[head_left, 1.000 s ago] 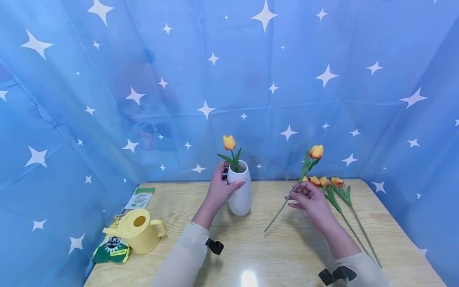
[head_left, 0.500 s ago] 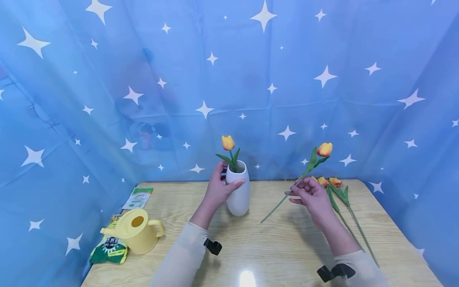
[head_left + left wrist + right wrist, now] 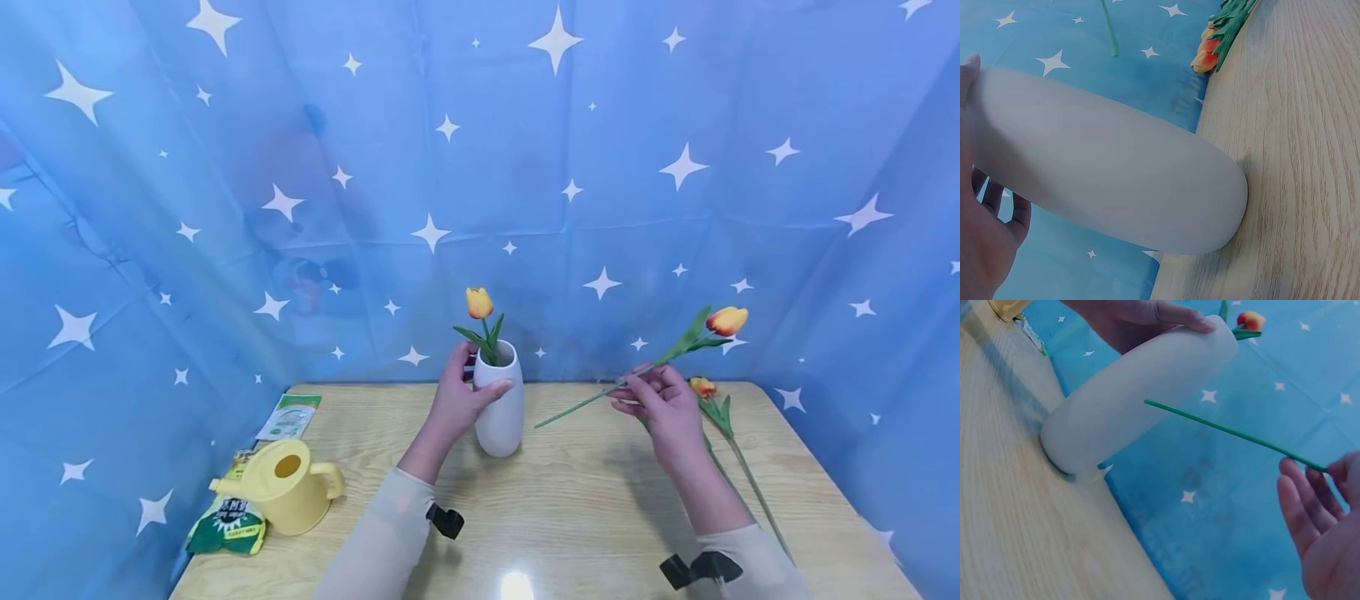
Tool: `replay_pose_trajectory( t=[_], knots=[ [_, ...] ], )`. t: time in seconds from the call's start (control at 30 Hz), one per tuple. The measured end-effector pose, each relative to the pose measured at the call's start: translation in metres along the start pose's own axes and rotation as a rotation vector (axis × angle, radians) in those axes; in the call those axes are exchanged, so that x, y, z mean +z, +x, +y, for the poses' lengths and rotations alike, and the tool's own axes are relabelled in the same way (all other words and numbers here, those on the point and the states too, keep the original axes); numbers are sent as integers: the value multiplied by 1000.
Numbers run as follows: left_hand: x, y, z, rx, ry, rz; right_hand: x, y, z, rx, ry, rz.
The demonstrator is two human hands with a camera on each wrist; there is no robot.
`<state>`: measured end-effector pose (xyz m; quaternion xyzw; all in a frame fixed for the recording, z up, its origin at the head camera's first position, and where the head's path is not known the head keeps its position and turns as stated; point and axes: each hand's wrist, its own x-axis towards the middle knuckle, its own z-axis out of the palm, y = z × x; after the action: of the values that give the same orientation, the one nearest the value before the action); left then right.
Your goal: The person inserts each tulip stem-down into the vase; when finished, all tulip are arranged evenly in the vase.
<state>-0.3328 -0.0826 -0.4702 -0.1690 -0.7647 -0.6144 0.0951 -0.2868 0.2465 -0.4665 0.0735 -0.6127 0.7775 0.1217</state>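
Note:
A white vase (image 3: 501, 417) stands upright on the table, and my left hand (image 3: 459, 398) grips it near the rim, thumb in front and fingers behind. One yellow-orange tulip (image 3: 479, 303) pokes out of its mouth. To the right, my right hand (image 3: 667, 417) pinches a second tulip (image 3: 726, 322) by its green stem, above the table. That stem slants, its cut end pointing left toward the vase and its bloom up to the right. In the right wrist view the stem (image 3: 1229, 430) sits between thumb and fingers, its end apparently in front of the vase (image 3: 1141, 394).
More tulips (image 3: 702, 387) lie on the table (image 3: 585, 533) at the right, partly hidden by my right hand. At the left stand a yellow watering can (image 3: 292, 492), a green bag (image 3: 228, 527) and a flat packet (image 3: 289, 417). A blue star-patterned curtain (image 3: 390, 167) hangs behind.
The tulip in my right hand has tipped toward level, its bloom swinging right and its stem end rising and shifting left. My right hand has moved slightly right; my left hand stays on the vase.

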Motion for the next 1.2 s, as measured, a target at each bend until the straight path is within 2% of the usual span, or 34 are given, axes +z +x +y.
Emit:
replay_pose_trajectory(
  t=[0.17,0.4,0.53,0.67,0.9,1.2],
  knots=[
    [0,0,-2,-7,7,0,3,5,-7,-19,2,42],
    [0,0,-3,-8,16,2,11,11,-19,-66,87,104],
    [0,0,-2,-15,9,3,15,15,-26,-66,90,139],
    [0,1,-3,-14,2,3,19,19,-32,-85,102,144],
    [1,1,-4,-11,-6,1,30,25,-44,-173,110,164],
    [1,1,-4,-18,-4,3,53,34,-58,-259,164,134]
  ],
)
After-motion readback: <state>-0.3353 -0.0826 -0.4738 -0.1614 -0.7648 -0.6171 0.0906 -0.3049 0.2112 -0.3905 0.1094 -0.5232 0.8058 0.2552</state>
